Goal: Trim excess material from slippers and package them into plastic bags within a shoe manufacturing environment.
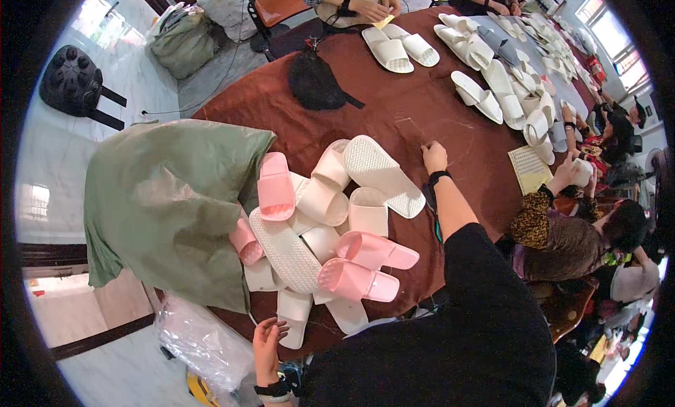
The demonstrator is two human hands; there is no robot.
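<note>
My left hand (266,345) is raised at the near edge of the table, its fingers apart and nothing in them. It is beside a cream slipper (294,313) at the front of a loose pile. My right hand (434,157) reaches over the brown cloth, right of a cream slipper lying sole up (384,175). Its fingers are curled closed; what they hold, if anything, is hidden. In the pile, pink slippers (277,189) lie among several cream ones, some sole up. A green sack (165,203) lies left of the pile, its mouth toward the slippers.
A black cap-like item (316,82) rests on the brown tablecloth (246,91). More cream and grey slippers (492,91) line the far right, near a yellow printed sheet (530,169). Co-workers' hands (373,10) work around the table. Clear plastic wrap (204,344) hangs below the sack.
</note>
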